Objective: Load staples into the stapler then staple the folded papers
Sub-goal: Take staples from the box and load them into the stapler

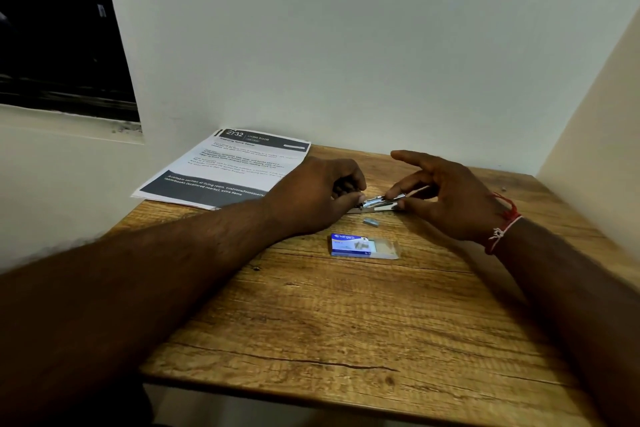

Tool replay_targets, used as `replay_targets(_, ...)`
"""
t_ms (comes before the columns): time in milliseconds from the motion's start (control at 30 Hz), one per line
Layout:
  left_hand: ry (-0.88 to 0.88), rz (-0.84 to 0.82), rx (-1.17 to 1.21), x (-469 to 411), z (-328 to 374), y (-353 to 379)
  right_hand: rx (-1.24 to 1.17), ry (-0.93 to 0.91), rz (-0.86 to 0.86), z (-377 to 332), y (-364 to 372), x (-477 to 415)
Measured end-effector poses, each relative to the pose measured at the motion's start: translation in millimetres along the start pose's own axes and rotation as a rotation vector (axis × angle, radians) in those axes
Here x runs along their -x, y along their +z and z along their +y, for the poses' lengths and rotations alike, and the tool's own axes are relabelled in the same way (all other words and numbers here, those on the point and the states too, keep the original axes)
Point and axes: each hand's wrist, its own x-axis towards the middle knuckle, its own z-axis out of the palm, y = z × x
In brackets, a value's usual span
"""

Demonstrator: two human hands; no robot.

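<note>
Silver metal of the stapler lies between both hands, its long axis running left to right: the left hand pinches its left end, the right hand pinches the right end, other fingers spread. Nearer than the stapler sit a loose staple strip and the staple box; papers lie left of it, bare wooden table beyond the box.

Stapler mid-table, between both hands. Staple box in front of it. Papers behind, far-left corner.
</note>
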Motion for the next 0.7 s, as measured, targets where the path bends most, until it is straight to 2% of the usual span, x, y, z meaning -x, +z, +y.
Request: replay_targets(700,-0.037,0.056,0.03,-2.5,0.4,3.4,-0.054,-0.01,0.109,-2.8,5.4,-0.4)
